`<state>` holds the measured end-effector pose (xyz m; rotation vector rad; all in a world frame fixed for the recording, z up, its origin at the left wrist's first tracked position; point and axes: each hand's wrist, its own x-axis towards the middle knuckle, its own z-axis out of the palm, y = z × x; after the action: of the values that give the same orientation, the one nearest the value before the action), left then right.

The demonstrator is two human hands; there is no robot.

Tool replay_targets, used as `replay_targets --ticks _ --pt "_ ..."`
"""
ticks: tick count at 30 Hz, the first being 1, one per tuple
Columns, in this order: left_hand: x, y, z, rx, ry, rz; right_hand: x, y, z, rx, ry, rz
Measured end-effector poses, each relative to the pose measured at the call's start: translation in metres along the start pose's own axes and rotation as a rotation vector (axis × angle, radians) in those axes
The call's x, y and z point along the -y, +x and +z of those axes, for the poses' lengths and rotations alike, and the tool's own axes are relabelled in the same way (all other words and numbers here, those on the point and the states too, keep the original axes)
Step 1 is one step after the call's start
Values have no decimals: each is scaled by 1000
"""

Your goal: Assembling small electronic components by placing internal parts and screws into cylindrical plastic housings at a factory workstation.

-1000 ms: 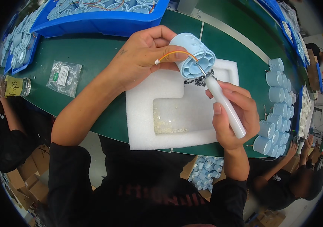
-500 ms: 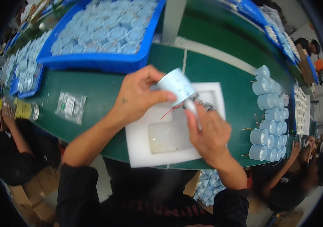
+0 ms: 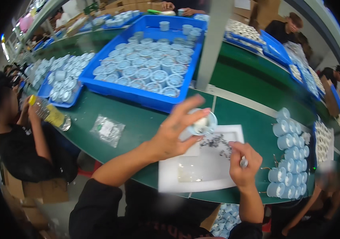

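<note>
My left hand [image 3: 174, 133] grips a light blue plastic cup [image 3: 211, 124] between thumb and fingers. The cup is tilted with its open end toward me, and something white shows inside. My right hand [image 3: 246, 164] is closed around a small slim tool [image 3: 244, 161]; only its pale rounded end shows, so its kind is unclear. Beneath both hands lies a white foam tray [image 3: 170, 180]. Small dark parts, perhaps screws [image 3: 213, 141], are scattered in it, left of my right fingers. Little clear pieces [image 3: 189, 172] sit in its near recess.
A large blue bin [image 3: 132, 95] of similar cups stands beyond my left hand. Rows of cups [image 3: 289, 157] line the right of the green table [image 3: 138, 119]. A clear plastic bag [image 3: 108, 130] lies at left. A person at far left holds a yellow-capped bottle [image 3: 50, 113].
The cup has turned so its open end faces me. My right hand has drawn the tool away from it, toward the tray's right edge. The view has shifted, showing more of the far side.
</note>
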<state>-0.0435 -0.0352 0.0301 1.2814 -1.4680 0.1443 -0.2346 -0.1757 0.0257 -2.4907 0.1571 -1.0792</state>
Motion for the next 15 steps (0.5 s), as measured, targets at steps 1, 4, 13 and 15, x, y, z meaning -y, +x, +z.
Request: replay_targets --ticks 1,4,13,15 --pt "8 -3 6 62 -71 13 4 3 5 -1 22 -9" --pt "3 -9 19 128 129 212 16 2 31 123 -42 -1" --pt "15 15 3 183 21 150 11 9 -1 233 356 98" --pt "20 35 -20 106 189 -37 3 8 -5 113 311 58"
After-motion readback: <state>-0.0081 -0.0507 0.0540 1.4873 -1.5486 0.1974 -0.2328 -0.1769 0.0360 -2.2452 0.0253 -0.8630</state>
